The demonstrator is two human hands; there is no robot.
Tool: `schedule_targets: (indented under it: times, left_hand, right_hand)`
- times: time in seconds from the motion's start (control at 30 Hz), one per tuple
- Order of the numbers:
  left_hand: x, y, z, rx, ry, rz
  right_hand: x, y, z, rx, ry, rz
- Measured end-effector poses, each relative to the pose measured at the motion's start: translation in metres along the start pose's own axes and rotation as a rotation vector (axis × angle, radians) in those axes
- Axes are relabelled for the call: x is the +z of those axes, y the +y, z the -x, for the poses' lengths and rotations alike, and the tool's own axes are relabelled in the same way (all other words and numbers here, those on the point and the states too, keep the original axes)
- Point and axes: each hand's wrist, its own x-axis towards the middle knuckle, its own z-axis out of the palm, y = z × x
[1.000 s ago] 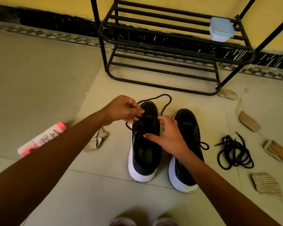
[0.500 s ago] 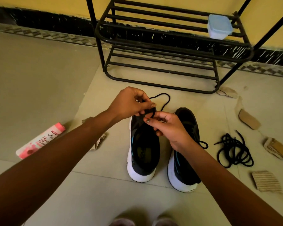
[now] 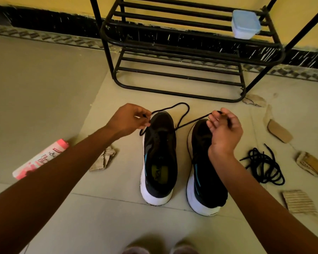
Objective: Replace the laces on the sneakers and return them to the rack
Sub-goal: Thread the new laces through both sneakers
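Black rack [image 3: 191, 47] stands by the wall, no shoes on it yet. The left sneaker [image 3: 159, 162] and right sneaker [image 3: 204, 182] sit side by side on the floor [image 3: 44, 79] in front, toes toward it. Left hand [image 3: 128, 119]: narrow grip, fingertips pinching one end of the black lace [image 3: 184, 107] right at the left sneaker's toe. Right hand [image 3: 224, 131], over the right sneaker, has its fingers curled round the other end, and that stretch is pulled pretty straight. A tangle of loose laces [image 3: 262, 165] lies on the floor, right of the shoes.
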Motion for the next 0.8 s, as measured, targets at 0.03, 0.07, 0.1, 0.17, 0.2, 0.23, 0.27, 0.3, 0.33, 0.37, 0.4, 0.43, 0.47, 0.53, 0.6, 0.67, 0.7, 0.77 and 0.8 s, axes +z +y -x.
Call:
schedule_targets:
  times: [0.03, 0.07, 0.1, 0.17, 0.2, 0.23, 0.27, 0.3, 0.33, 0.37, 0.4, 0.43, 0.47, 0.53, 0.6, 0.67, 0.7, 0.77, 0.8]
  left_hand:
    - [0.000, -0.002, -0.001, 0.012, 0.016, -0.035]
    - [0.002, -0.004, -0.003, 0.026, 0.029, -0.092]
    - [0.002, -0.005, -0.004, 0.034, 0.041, -0.136]
    - [0.005, -0.009, -0.008, 0.012, 0.040, -0.115]
    - [0.007, -0.011, -0.009, -0.007, 0.025, -0.051]
    - [0.009, -0.013, -0.010, -0.025, 0.004, 0.024]
    - [0.010, -0.013, -0.010, -0.038, -0.012, 0.093]
    - [0.012, -0.014, -0.011, -0.052, -0.023, 0.145]
    - [0.013, -0.015, -0.011, -0.064, -0.029, 0.186]
    - [0.015, -0.016, -0.011, -0.072, -0.028, 0.206]
    - [0.017, -0.017, -0.012, -0.075, -0.027, 0.207]
    - [0.019, -0.019, -0.013, -0.072, -0.021, 0.192]
    - [0.021, -0.021, -0.014, -0.068, -0.008, 0.168]
    - [0.024, -0.026, -0.016, -0.050, 0.039, 0.109]
    - [0.027, -0.030, -0.017, -0.015, 0.084, 0.020]
    - [0.029, -0.033, -0.018, 0.005, 0.107, -0.053]
    - [0.030, -0.035, -0.017, 0.011, 0.115, -0.071]
    - [0.032, -0.037, -0.017, 0.011, 0.127, -0.086]
    - [0.033, -0.037, -0.017, 0.010, 0.128, -0.086]
  right_hand:
    - [0.000, 0.006, 0.003, 0.000, -0.034, 0.097]
    - [-0.001, 0.013, 0.007, 0.010, -0.087, 0.238]
    - [-0.001, 0.020, 0.012, 0.029, -0.166, 0.396]
    - [-0.003, 0.032, 0.022, 0.077, -0.383, 0.643]
    - [-0.002, 0.036, 0.027, 0.078, -0.500, 0.718]
    - [-0.001, 0.041, 0.030, 0.055, -0.599, 0.775]
    - [0.001, 0.045, 0.032, 0.010, -0.667, 0.831]
    - [0.003, 0.048, 0.033, -0.036, -0.703, 0.886]
    - [0.007, 0.051, 0.033, -0.077, -0.718, 0.936]
    - [0.010, 0.054, 0.032, -0.102, -0.725, 0.978]
    - [0.013, 0.057, 0.030, -0.108, -0.728, 1.008]
    - [0.016, 0.060, 0.029, -0.102, -0.725, 1.026]
    - [0.019, 0.062, 0.027, -0.093, -0.718, 1.034]
    - [0.022, 0.066, 0.025, -0.067, -0.697, 1.031]
    - [0.024, 0.068, 0.023, -0.018, -0.672, 1.012]
    - [0.026, 0.069, 0.022, 0.049, -0.644, 0.977]
    - [0.027, 0.070, 0.022, 0.078, -0.630, 0.961]
    - [0.028, 0.071, 0.022, 0.118, -0.614, 0.950]
    - [0.028, 0.071, 0.022, 0.128, -0.609, 0.952]
